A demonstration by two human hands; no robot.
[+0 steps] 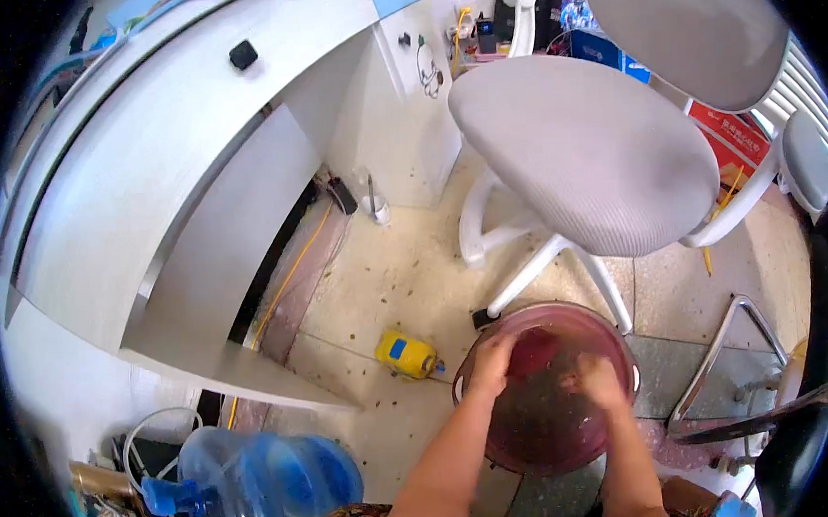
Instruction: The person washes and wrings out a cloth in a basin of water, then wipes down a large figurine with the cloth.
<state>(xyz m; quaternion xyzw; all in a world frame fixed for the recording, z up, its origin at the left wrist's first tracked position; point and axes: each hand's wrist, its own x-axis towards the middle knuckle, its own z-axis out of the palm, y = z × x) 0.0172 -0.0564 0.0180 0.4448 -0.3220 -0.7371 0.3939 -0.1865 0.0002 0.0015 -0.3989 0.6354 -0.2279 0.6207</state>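
A dark red basin (593, 454) with pale side handles stands on the floor in front of me. Murky brownish contents fill it, with a dark, soft-looking patch (550, 363) between my hands that I cannot identify. My left hand (494, 361) is inside the left part of the basin, its fingers curled together. Over the right part, my right hand (593, 380) is closed like a fist and slightly blurred. What either hand grips is hidden. Left of the basin, a yellow bottle (407, 354) with a blue label lies on its side.
A grey swivel chair (594, 149) stands just beyond the basin, its white legs close to the rim. A white desk (195, 111) fills the left side. A blue water jug (266, 477) lies at lower left. A metal-framed seat (692, 394) is at right. Small debris dots the floor (378, 278).
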